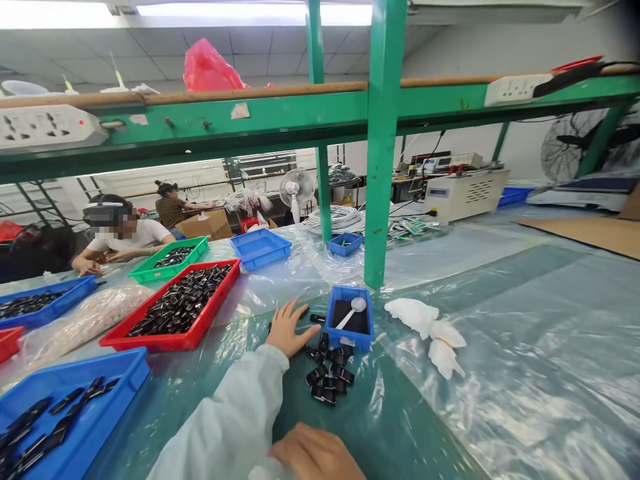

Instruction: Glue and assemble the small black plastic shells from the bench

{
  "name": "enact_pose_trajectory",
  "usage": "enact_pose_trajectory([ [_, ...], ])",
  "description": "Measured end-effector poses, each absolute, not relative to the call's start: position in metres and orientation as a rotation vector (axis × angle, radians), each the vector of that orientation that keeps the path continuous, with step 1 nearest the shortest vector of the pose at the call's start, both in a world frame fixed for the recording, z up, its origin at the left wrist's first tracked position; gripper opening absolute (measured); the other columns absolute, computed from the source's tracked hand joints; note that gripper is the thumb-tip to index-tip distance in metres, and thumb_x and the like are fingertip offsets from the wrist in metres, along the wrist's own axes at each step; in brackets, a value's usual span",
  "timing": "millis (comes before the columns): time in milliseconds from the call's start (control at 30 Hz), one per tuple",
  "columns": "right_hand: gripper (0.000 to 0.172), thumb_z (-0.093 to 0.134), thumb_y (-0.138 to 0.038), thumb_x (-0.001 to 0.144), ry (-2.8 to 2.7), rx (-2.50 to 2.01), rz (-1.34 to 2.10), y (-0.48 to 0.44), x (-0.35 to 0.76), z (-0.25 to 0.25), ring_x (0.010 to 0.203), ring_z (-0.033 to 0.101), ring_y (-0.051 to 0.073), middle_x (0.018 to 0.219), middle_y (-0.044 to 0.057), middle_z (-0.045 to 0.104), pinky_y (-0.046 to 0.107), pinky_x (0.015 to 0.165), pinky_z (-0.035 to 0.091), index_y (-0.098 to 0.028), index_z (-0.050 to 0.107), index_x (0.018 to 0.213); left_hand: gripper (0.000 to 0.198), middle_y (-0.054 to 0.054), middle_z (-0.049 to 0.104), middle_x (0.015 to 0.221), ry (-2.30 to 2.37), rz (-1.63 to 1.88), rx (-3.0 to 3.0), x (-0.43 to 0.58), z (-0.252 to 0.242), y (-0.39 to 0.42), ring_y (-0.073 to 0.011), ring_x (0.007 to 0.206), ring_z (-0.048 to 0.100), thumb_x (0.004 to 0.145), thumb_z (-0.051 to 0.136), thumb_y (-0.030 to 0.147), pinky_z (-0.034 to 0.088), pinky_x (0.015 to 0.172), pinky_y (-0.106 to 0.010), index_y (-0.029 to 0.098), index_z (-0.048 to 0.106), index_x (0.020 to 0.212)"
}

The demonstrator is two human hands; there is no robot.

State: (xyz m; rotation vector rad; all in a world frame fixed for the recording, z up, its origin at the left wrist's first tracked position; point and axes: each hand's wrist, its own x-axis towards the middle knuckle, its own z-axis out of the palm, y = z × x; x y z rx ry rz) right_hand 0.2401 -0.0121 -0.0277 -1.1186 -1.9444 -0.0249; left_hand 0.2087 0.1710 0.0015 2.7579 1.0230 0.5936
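Note:
My left hand lies palm down on the plastic-covered table, fingers spread, just left of a small blue tray. Dark pieces show at its fingertips. Black plastic parts lie in a loose cluster right of this hand and in front of the tray. Inside the tray, a white spoon rests on fine black material. At the bottom edge, my right hand is partly cut off, its fingers curled closed. Something pale shows beside those fingers, too cropped to identify.
A red tray of black parts stands left, with a blue tray nearer. A green post rises behind the small tray. Crumpled white gloves lie right. A co-worker sits across the table at left.

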Motion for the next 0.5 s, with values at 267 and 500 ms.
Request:
enact_pose_trajectory([
  [267,0.066,0.009,-0.063,0.091,-1.890,-1.169,-0.140,0.001,0.243,-0.036,0.052,0.059,0.013,0.062,0.002,0.065,0.024,0.042,0.035,-0.019,0.059,0.086,0.027,-0.009,0.055,0.123,0.795,0.521,2.806,0.237,-0.009,0.175,-0.0268,0.116,0.049,0.089,0.057,0.030,0.037,0.098,-0.052,0.016,0.058,0.111],
  [500,0.054,0.037,-0.068,0.084,-1.941,-1.242,0.028,-0.005,0.245,-0.023,0.054,0.058,0.013,0.067,0.001,0.066,0.022,0.041,0.035,-0.020,0.059,0.088,0.023,-0.008,0.059,0.113,0.792,0.537,2.817,0.207,-0.024,0.170,-0.0232,0.104,0.056,0.089,0.056,0.030,0.043,0.092,-0.046,0.015,0.059,0.106],
])
